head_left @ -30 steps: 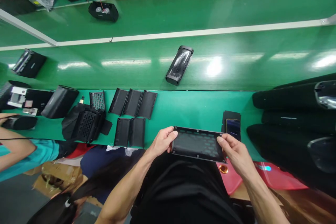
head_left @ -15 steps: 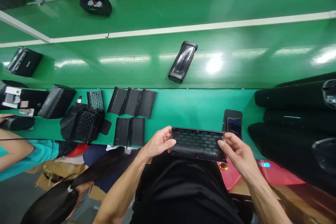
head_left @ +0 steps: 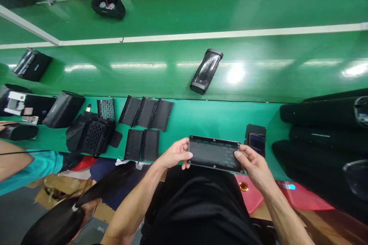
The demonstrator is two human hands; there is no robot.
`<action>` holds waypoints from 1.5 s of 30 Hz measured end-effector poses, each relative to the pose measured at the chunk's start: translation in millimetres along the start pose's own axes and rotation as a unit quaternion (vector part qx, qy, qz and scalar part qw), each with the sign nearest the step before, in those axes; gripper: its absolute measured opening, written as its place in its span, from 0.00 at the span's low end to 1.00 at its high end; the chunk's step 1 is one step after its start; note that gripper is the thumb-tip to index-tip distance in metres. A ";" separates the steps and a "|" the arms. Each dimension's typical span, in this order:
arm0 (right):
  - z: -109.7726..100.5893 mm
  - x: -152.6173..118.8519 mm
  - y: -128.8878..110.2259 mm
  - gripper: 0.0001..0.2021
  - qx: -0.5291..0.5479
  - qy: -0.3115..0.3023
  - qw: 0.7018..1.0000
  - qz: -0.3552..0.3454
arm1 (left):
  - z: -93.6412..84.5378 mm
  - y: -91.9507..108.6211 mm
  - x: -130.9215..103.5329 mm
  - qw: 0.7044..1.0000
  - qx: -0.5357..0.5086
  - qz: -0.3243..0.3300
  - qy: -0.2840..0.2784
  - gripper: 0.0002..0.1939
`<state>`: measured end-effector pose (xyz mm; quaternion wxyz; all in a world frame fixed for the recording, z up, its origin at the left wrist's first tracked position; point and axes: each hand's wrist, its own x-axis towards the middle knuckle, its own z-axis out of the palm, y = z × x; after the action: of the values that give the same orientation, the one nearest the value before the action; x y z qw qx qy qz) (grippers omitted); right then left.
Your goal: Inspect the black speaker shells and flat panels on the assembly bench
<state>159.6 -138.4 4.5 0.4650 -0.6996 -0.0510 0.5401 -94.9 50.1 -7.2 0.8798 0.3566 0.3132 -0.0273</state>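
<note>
I hold a black rectangular speaker grille panel [head_left: 215, 154] in front of my chest, over the near edge of the green bench [head_left: 201, 118]. My left hand [head_left: 176, 154] grips its left short end, thumb on top. My right hand [head_left: 249, 160] grips its right end. The panel's face is tilted up toward me and its slots show only faintly. Several matching black panels [head_left: 146, 122] lie in two rows on the bench to the left of my hands.
A black speaker [head_left: 206, 71] lies on the glossy conveyor belt beyond the bench. A phone [head_left: 257, 142] rests right of the panel. Black foam-wrapped long items [head_left: 322, 130] are stacked at right. Grille frames [head_left: 96, 132] and speaker housings lie at left, beside a co-worker's arm [head_left: 17, 164].
The panel has tilted in my hands, so its slotted holes look fainter than half a second ago. The speaker on the belt has drifted to the right.
</note>
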 end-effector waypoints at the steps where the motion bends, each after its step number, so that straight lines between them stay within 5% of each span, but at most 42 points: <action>1: 0.8 2.4 0.7 0.26 0.000 -0.004 1.000 0.005 | -0.6 -0.7 1.7 1.000 -0.012 -0.005 0.002 0.27; 30: -1.6 7.0 5.0 0.19 0.047 -0.022 0.998 -0.027 | -11.7 -1.8 9.2 0.996 -0.070 0.048 -0.018 0.26; 37: 5.0 6.9 -5.9 0.24 0.070 -0.001 0.998 -0.005 | -12.4 0.0 10.7 0.995 -0.079 0.059 -0.016 0.26; 41: 12.3 8.3 -12.4 0.23 0.077 -0.002 0.997 -0.018 | -13.6 -3.1 13.5 0.989 -0.114 0.089 -0.020 0.29; 45: 25.1 12.0 -20.7 0.23 0.091 0.016 0.995 -0.040 | -7.9 -11.3 22.9 0.973 -0.177 0.144 -0.026 0.44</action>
<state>153.4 -104.9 11.0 0.5486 -0.6602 -0.0221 0.5125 -83.8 50.8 -31.5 0.9314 0.2361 0.2351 0.1465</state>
